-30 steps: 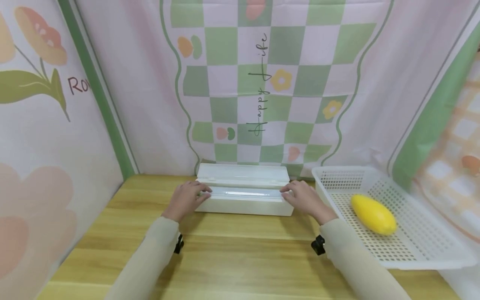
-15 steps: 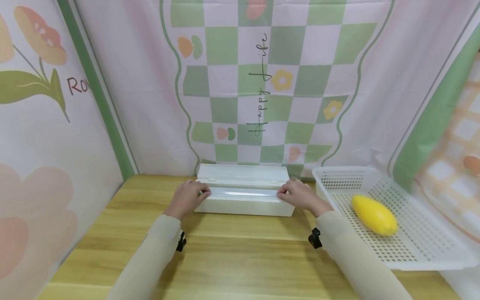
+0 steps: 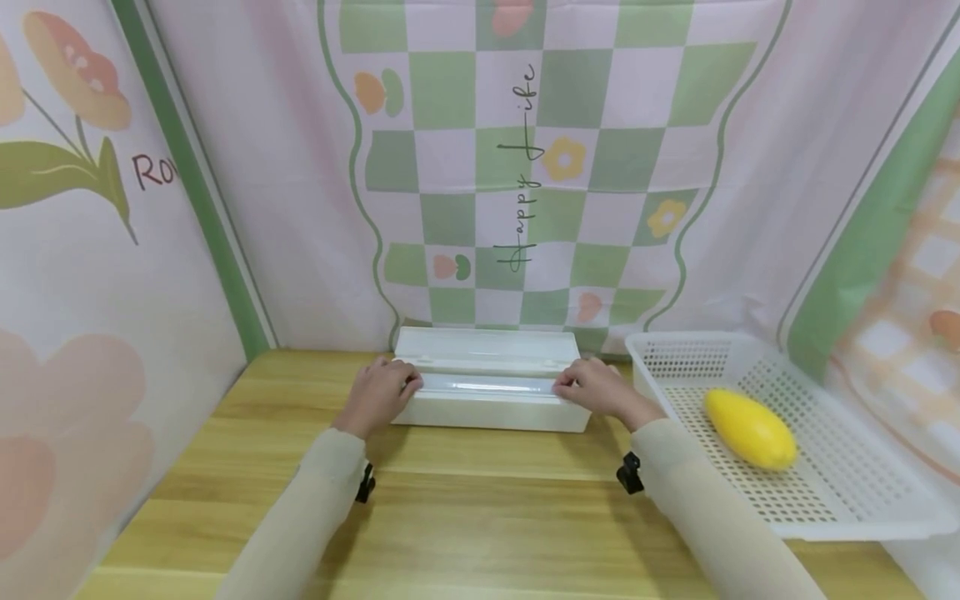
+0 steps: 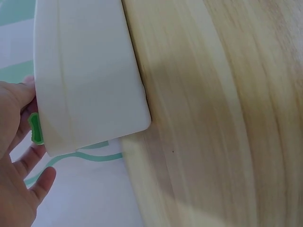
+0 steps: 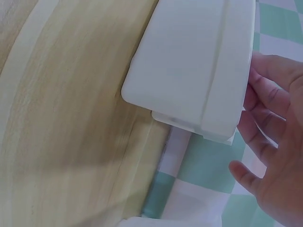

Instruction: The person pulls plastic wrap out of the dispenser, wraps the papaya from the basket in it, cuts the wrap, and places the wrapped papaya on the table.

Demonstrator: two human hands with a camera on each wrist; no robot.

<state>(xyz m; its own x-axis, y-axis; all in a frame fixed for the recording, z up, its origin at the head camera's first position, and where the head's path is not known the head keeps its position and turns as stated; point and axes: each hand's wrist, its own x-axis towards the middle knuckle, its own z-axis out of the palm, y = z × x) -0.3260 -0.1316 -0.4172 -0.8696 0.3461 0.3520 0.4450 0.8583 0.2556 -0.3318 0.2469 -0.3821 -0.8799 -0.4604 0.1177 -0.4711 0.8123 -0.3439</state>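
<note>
A long white plastic wrap dispenser (image 3: 491, 412) stands at the back of the wooden table, its lid (image 3: 487, 346) tipped back. Shiny clear plastic wrap (image 3: 491, 385) stretches along its open top. At the left end my left hand (image 3: 372, 393) pinches the wrap between thumb and fingers, close over the box. My right hand (image 3: 603, 389) does the same near the right end. In the left wrist view a green end piece (image 4: 36, 128) shows beside the left fingers. The box wall hides the right fingertips in the right wrist view.
A white perforated basket (image 3: 862, 450) stands to the right, close to the right forearm, with a yellow oblong fruit (image 3: 750, 429) in it. A checkered cloth (image 3: 525, 183) hangs right behind the dispenser. The wooden table (image 3: 480, 517) extends in front.
My right hand has shifted slightly left along the dispenser, and its thumb and fingers have closed together. The left fingers have drawn together too. Dispenser and basket stay in place.
</note>
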